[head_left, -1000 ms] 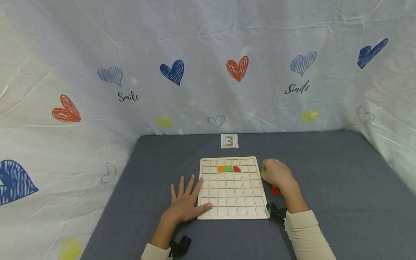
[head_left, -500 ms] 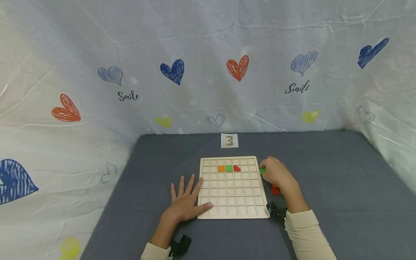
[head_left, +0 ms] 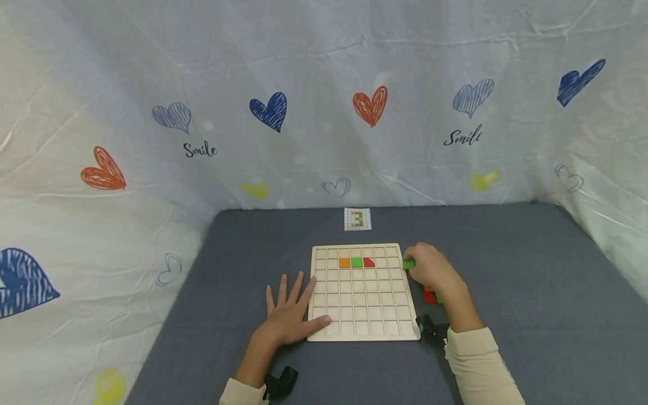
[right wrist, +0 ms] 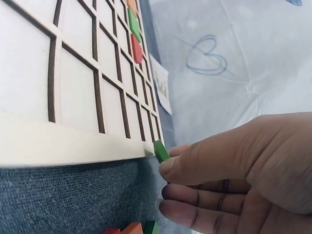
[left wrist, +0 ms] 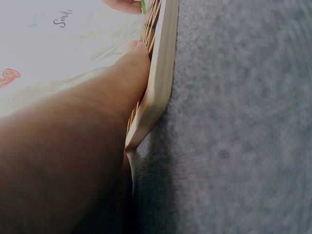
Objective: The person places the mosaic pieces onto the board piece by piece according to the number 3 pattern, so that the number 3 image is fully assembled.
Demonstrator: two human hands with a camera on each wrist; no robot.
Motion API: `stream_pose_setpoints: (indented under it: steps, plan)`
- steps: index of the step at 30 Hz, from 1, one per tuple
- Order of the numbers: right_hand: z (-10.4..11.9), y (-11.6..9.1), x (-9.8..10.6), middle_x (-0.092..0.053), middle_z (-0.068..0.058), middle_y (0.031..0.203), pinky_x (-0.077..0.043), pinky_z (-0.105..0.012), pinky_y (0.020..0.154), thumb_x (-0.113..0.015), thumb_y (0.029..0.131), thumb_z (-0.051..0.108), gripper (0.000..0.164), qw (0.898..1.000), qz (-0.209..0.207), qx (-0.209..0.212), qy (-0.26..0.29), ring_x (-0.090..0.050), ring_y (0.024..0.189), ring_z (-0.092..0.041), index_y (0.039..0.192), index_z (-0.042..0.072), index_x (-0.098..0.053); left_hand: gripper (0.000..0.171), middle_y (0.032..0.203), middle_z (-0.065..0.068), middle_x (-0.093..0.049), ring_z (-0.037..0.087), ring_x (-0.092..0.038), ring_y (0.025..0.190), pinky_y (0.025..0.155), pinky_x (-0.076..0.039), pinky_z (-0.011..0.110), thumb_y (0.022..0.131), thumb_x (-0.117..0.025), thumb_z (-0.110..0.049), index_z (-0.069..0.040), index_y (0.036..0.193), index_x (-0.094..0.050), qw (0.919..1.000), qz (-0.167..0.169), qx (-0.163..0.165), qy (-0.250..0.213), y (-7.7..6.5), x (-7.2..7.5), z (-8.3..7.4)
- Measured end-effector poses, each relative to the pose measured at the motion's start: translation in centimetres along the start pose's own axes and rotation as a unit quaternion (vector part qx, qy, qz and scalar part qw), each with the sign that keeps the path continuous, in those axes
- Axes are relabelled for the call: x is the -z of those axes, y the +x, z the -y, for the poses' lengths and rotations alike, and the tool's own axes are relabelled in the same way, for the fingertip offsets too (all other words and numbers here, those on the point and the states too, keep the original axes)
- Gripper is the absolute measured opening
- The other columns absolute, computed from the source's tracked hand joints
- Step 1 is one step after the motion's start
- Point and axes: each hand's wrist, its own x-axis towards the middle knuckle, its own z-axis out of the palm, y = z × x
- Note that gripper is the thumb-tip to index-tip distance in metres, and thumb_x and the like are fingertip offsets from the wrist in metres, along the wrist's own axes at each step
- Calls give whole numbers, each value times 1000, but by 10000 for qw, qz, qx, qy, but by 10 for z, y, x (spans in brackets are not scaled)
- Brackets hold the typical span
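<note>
A pale wooden grid board (head_left: 359, 304) lies on the grey table. In its second row from the top sit an orange square tile (head_left: 345, 262), a green square tile (head_left: 356, 262) and a red rounded tile (head_left: 369, 262). My left hand (head_left: 288, 323) rests spread at the board's left edge, its thumb on the lower left corner. Over the board's upper right edge, my right hand (head_left: 432, 267) pinches a green tile (head_left: 408, 264) between thumb and fingers. The right wrist view shows that green tile (right wrist: 161, 151) tilted, close to the board's rim.
Loose tiles (head_left: 430, 297) in red, orange and green lie right of the board, partly under my right forearm. A small pattern card (head_left: 357, 219) with a printed grid lies behind the board. A white curtain (head_left: 314, 56) with printed hearts surrounds the table.
My right hand has shifted slightly back and left with the green tile, which now shows more fully beyond the fingers. The left hand and the board stay where they were.
</note>
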Motion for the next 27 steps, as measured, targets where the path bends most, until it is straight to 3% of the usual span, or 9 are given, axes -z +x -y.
stream_pose_setpoints:
  steps: [6,12,20,27]
  plan:
    - [6,2,-1,-66,-16,99,-52,-51,83,-68,85,-9,20,9998,-84,191,71,-61,97,-35,104,-5,-75,100,168,6,-1,38,17,150,108,19,67,86,-47,-81,-29,163,-11,9999,69,94,100,0,0,0]
    - [12,4,-4,-68,-12,101,-53,-51,83,-68,84,-9,22,9995,-39,267,160,-63,98,-33,102,0,-76,98,167,13,-9,44,10,149,107,16,70,88,-53,-75,-21,163,-20,10000,1,-20,-10,-2,4,-3]
    - [21,7,-11,-70,-7,99,-54,-48,79,-68,83,-8,21,9986,36,399,344,-65,95,-29,98,5,-77,98,167,11,-7,44,11,149,108,15,70,88,-52,-75,-22,163,-18,10000,0,-30,56,-2,4,-2]
    - [26,8,-17,-71,-8,104,-54,-50,82,-67,85,-8,22,9980,5,516,358,-66,99,-31,100,5,-77,96,167,10,-8,43,10,150,108,12,71,89,-53,-75,-24,163,-19,9999,55,40,114,-3,9,-6]
